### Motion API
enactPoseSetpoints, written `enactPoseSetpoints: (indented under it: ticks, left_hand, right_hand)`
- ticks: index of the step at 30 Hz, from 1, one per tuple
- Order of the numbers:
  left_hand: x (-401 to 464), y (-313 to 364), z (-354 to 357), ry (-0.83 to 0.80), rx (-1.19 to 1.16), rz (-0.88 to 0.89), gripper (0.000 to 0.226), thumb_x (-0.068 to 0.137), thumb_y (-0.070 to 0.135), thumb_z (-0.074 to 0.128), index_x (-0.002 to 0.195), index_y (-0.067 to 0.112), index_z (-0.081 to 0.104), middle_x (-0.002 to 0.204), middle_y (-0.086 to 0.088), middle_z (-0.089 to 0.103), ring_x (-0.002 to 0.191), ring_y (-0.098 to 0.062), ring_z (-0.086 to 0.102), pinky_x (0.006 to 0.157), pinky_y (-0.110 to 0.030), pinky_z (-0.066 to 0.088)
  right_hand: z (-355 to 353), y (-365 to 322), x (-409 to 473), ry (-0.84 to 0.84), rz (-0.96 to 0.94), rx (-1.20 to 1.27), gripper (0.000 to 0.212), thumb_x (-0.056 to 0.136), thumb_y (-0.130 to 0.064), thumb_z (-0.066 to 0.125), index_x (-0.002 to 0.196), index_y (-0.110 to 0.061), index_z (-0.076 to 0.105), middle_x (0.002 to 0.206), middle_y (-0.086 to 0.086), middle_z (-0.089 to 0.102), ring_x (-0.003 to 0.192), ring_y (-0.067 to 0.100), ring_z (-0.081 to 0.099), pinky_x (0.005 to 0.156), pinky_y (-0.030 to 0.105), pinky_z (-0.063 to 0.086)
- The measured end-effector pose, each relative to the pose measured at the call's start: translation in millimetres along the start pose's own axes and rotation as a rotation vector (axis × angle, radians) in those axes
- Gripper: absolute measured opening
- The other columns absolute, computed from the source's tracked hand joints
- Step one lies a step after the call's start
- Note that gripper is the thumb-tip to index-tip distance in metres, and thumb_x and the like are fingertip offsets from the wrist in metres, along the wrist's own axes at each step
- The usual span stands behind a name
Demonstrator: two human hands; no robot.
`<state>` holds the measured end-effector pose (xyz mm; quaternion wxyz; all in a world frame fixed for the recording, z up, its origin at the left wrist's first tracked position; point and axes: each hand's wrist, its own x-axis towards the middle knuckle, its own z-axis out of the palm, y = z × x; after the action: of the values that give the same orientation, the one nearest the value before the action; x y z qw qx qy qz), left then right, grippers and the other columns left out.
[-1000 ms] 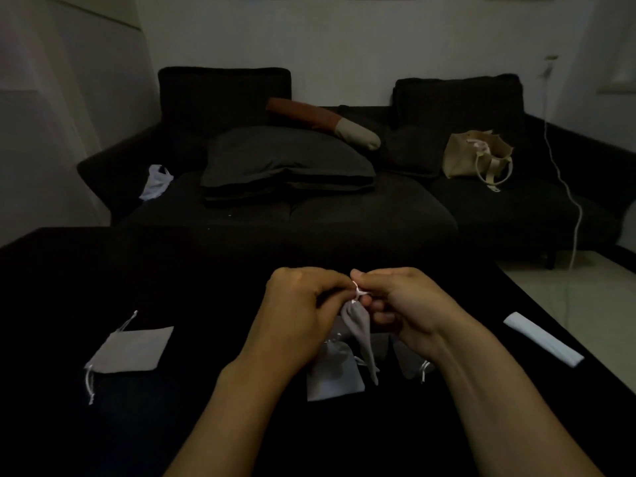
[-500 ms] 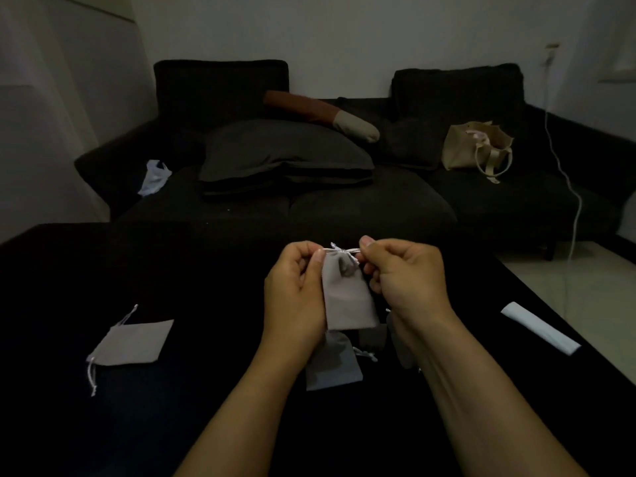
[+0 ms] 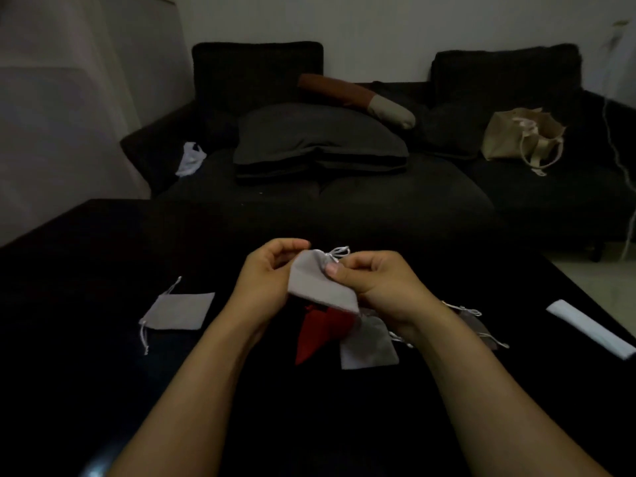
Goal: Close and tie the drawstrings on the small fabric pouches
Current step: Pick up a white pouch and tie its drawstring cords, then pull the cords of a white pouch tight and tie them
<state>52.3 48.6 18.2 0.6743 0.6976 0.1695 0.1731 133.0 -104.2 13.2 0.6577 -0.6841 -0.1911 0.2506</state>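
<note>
Lying flat at the left of the dark table is a grey pouch, its white cord trailing off its near-left corner, well apart from the hands.

Towards the middle, the left hand is raised above the table with the forearm coming up from the lower left. Its fingers curl over at the top, the thumb side facing the camera, and it grips the left edge of the held grey pouch. This pouch hangs tilted between the two hands, its gathered mouth uppermost and a small white drawstring looped in a bow at the top.

Below it on the table lie a red pouch and, just to its right, another grey pouch, partly overlapping each other.

The right hand meets the held pouch from the other side, forearm rising from the lower right. Its thumb presses on the front of the fabric near the gathered neck, and its fingers are curled behind; it pinches the pouch there.

Beyond the right wrist a further grey pouch with loose cords rests on the table, partly hidden. Near the table's right edge lies a white folded strip.

Behind the table stands a dark sofa carrying a dark cushion and a beige tote bag.
</note>
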Motion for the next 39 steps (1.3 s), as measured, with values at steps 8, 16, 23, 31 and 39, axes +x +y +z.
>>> enactPoseSetpoints:
  ticks: [8,16,23,31,39]
  left_hand:
    - [19,-69,-94,0.265,0.957,-0.427,0.074,0.089,0.058,0.057,0.151,0.034,0.025,0.162,-0.014,0.004,0.145,-0.041,0.018,0.112,-0.051,0.028]
    - [14,-94,-121,0.126,1.145,-0.27,0.041,0.088,0.058,0.058,0.113,0.026,0.065,0.123,-0.003,0.059,0.121,-0.034,0.051,0.101,-0.04,0.041]
    - [16,-88,-113,0.139,0.713,-0.282,0.042,0.075,0.003,0.079,0.109,0.019,0.061,0.123,-0.003,0.051,0.113,-0.022,0.055,0.1,-0.042,0.05]
    - [15,-36,-77,0.235,-0.387,-0.208,0.047,0.083,-0.018,0.055,0.12,0.01,0.063,0.106,-0.017,0.071,0.09,-0.028,0.071,0.064,-0.035,0.059]
    - [6,8,-17,-0.088,-0.464,-0.084,0.038,0.084,-0.012,0.061,0.119,0.004,0.062,0.111,-0.017,0.073,0.098,-0.026,0.073,0.073,-0.03,0.06]
  right_hand:
    - [60,44,36,0.037,-0.047,-0.674,0.011,0.078,-0.028,0.079,0.074,-0.019,0.073,0.075,0.002,0.073,0.074,0.013,0.069,0.076,0.037,0.057]
    - [75,45,37,0.194,-0.222,-1.152,0.031,0.084,-0.021,0.071,0.114,-0.024,0.066,0.116,0.0,0.064,0.109,0.022,0.06,0.087,0.038,0.054]
    - [90,46,33,-0.037,-0.149,-0.846,0.017,0.081,-0.026,0.077,0.098,-0.025,0.073,0.1,-0.006,0.069,0.092,0.011,0.066,0.082,0.034,0.058]
    - [79,33,34,-0.129,0.017,-0.369,0.035,0.087,-0.037,0.07,0.092,-0.001,0.072,0.079,0.008,0.067,0.071,0.015,0.062,0.069,0.029,0.053]
    - [48,-5,14,-0.008,-0.059,0.215,0.032,0.094,-0.036,0.06,0.109,-0.011,0.071,0.1,0.008,0.077,0.094,0.019,0.073,0.085,0.032,0.058]
